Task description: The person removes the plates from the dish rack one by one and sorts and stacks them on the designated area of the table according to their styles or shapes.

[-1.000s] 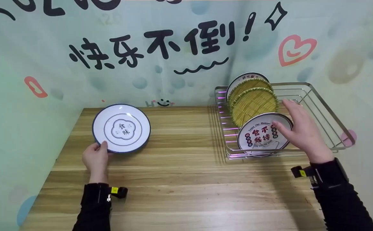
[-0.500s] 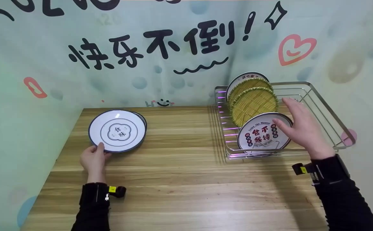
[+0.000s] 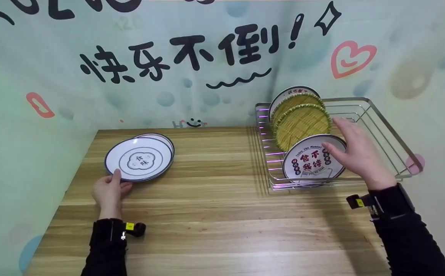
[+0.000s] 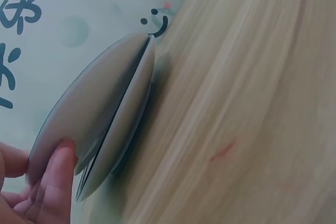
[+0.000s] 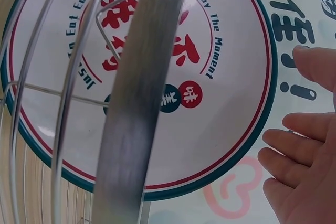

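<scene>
Over on the left, the left hand point(image 3: 109, 190) pinches the near rim of a white blue-rimmed plate point(image 3: 138, 159), holding it tilted just over another plate point(image 3: 160, 137) lying on the wooden table point(image 3: 215, 214). To the right, the wire dish rack point(image 3: 383, 126) holds two woven mats point(image 3: 301, 124) and a red-lettered plate point(image 3: 311, 161); the right hand point(image 3: 356, 155), fingers spread loose, rests its thumb on that plate's rim

Kitchen corner — dish rack point(image 3: 383, 126), plates point(image 3: 138, 159).
</scene>
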A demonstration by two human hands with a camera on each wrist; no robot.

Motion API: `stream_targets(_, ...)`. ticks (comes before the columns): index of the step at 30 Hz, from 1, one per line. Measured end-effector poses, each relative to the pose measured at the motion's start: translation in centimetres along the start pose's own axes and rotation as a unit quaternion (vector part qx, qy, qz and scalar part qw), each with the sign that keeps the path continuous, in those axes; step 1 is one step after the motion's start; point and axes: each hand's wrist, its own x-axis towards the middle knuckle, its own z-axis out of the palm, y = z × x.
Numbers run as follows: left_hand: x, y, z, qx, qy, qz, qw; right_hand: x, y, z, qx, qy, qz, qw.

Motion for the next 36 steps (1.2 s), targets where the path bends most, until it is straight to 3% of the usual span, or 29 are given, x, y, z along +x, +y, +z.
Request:
stream_targets(6, 0.4, 0.0, -0.6, 0.045, -0.024, 0.002, 0.9987, -0.1, 0.0, 0.1, 0.006, -0.006, 0.002, 1.000)
stream_targets(14, 0.6, 0.1, -1.4, 0.161, -0.064, 0.029, 0.9845, -0.1, -0.1, 0.0, 0.010, -0.026, 0.026, 0.999)
stream_targets(23, 0.0, 1.3, -2.1, 0.231, -0.017, 0.070, 0.9702, 0.4, -0.2, -0.3, 0.008, -0.040, 0.035, 0.999)
stream_targets(29, -0.9, 2.4, -1.7, 0.279, -0.020, 0.115, 0.9531, 0.9, -0.3, -0.3, 0.006, -0.062, 0.038, 0.997)
stream_targets(36, -2.2, 3.0, -1.3, 0.343, -0.010, 0.180, 0.9219, 1.2, -0.3, -0.3, 0.008, -0.092, 0.036, 0.995)
